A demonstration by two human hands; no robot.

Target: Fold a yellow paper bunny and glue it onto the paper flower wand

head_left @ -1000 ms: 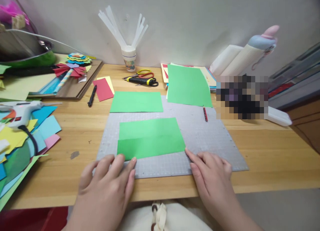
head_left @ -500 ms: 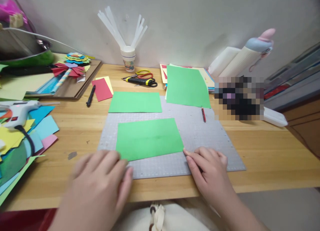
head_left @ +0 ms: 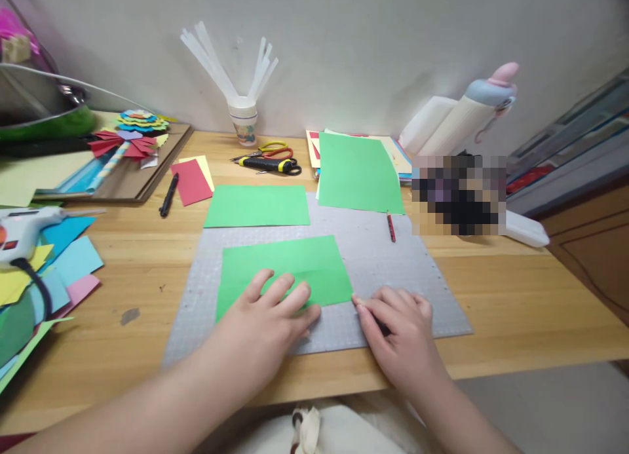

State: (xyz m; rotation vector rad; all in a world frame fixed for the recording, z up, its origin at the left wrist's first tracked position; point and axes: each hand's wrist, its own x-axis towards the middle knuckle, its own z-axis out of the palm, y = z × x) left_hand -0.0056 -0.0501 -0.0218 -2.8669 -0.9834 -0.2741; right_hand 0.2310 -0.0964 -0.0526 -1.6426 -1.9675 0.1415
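A green sheet of paper [head_left: 314,261] lies slightly askew on the grey cutting mat [head_left: 393,290], near its front edge. My left hand [head_left: 280,316] lies over the sheet's lower edge, palm down with fingers spread; it hides the lower middle of the paper. At the sheet's lower right corner, my right hand [head_left: 400,323] is closed, thumb and forefinger pinching that corner. Behind it, a second green rectangle [head_left: 258,206] rests along the mat's back left edge. A larger green sheet [head_left: 358,173] lies on a paper stack at the back, and a short red pencil [head_left: 391,227] sits beside it.
A pen [head_left: 168,195], a red card [head_left: 193,183], a cutter [head_left: 268,164] and a paper cup [head_left: 244,123] of white sticks stand or lie at the back. Coloured paper scraps and a glue gun [head_left: 29,231] crowd the left. A bottle [head_left: 464,113] leans at the back right.
My left hand has moved right from the sheet's lower left corner onto its lower middle, fingers spreading. My right hand stays at the right corner. The whole view has shifted slightly.
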